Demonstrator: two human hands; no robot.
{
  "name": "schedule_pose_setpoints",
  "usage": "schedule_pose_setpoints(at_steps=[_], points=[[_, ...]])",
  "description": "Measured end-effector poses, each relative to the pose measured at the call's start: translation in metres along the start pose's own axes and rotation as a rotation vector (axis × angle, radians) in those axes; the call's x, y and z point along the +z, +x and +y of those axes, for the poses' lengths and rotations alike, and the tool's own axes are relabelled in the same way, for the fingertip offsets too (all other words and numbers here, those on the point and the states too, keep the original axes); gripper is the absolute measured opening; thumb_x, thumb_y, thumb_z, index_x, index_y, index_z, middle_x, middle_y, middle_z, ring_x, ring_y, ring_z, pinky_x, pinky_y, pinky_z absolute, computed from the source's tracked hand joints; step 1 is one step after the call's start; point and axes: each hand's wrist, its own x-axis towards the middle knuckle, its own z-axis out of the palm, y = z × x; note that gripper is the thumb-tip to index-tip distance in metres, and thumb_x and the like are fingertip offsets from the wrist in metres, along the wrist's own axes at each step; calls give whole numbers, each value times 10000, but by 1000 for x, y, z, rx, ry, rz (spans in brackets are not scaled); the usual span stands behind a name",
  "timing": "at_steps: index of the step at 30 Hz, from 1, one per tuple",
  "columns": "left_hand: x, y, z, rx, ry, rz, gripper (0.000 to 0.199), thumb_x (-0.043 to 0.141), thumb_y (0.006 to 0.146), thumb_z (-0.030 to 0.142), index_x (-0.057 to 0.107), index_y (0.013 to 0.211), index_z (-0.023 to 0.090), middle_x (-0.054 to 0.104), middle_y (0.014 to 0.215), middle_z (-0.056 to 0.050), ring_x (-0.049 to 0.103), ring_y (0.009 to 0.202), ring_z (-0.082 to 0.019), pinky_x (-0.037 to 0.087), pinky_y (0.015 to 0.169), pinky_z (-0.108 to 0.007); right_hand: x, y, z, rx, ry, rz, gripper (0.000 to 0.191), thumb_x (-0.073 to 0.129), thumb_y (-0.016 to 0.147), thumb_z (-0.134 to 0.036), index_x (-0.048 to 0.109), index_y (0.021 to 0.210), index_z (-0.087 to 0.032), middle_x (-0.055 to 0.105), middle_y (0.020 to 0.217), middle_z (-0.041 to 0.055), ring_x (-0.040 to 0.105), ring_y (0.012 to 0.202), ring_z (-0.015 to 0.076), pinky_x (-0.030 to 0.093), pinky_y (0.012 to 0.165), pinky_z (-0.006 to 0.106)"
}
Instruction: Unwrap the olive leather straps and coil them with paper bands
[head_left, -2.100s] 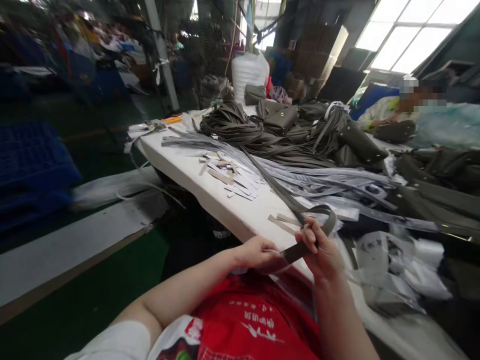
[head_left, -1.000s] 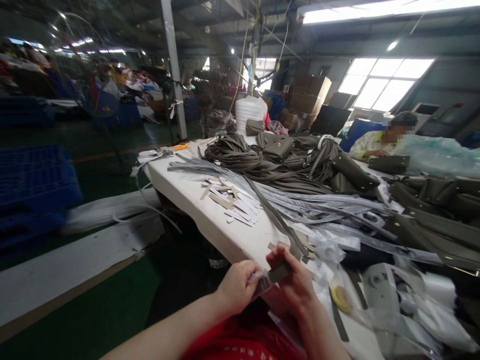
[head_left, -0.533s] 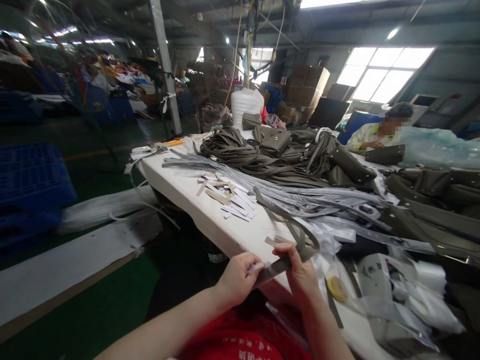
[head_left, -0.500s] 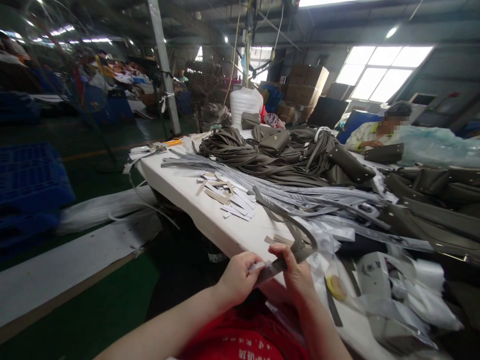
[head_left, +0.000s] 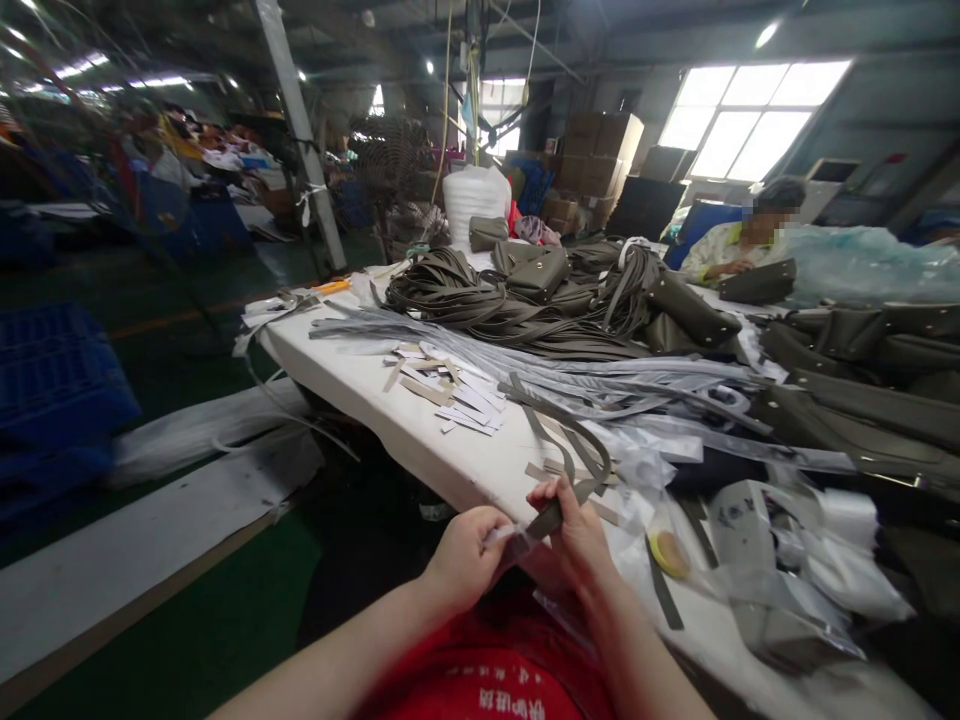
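My left hand [head_left: 466, 558] is closed in a pinch on the open end of a clear plastic sleeve [head_left: 517, 546], just above my lap at the table's near edge. Close beside it, my right hand [head_left: 579, 535] grips a dark olive-grey strap [head_left: 546, 520] between thumb and fingers. The strap's end lies at or inside the sleeve; which one, I cannot tell. From my right hand the strap loops up onto the white table [head_left: 420, 440]. Under that loop lie some beige strips [head_left: 551, 470].
Left of the strap lies a pile of paper strips [head_left: 465, 395]. Sleeved straps [head_left: 525, 360] and a heap of dark straps [head_left: 457, 295] stretch behind. Dark bags [head_left: 855, 400] and a yellow tape roll [head_left: 667, 553] are on the right. A co-worker [head_left: 739, 245] sits across.
The view has shifted slightly, so the scene sits farther left and higher. My right fingers have straightened a little along the strap, and its loop has drawn slightly inward.
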Motion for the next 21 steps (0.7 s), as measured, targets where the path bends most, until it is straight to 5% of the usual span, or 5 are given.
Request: schedule_pose_setpoints(at_steps=[5, 13, 21], points=[[3, 11, 12, 41, -16, 56, 168, 495, 838, 161, 631, 742, 181, 673, 777, -41, 617, 741, -174, 454, 700, -254, 12, -14, 30, 87, -95, -28, 464, 688, 723, -631, 539, 603, -207, 663, 728, 25, 574, 633, 170, 468, 575, 281], [4, 3, 5, -6, 2, -20, 228, 495, 880, 238, 626, 704, 178, 667, 713, -39, 601, 670, -171, 437, 635, -254, -1, 3, -4, 23, 166, 98, 352, 812, 681, -451, 567, 625, -205, 596, 661, -28, 594, 685, 139, 522, 806, 308], [7, 10, 7, -7, -1, 10, 206, 496, 865, 221, 622, 708, 184, 669, 741, -37, 611, 691, -173, 457, 688, -271, 8, -17, 37, 90, -78, -29, 412, 662, 765, -607, 660, 721, -196, 695, 796, 31, 618, 717, 178, 501, 701, 295]])
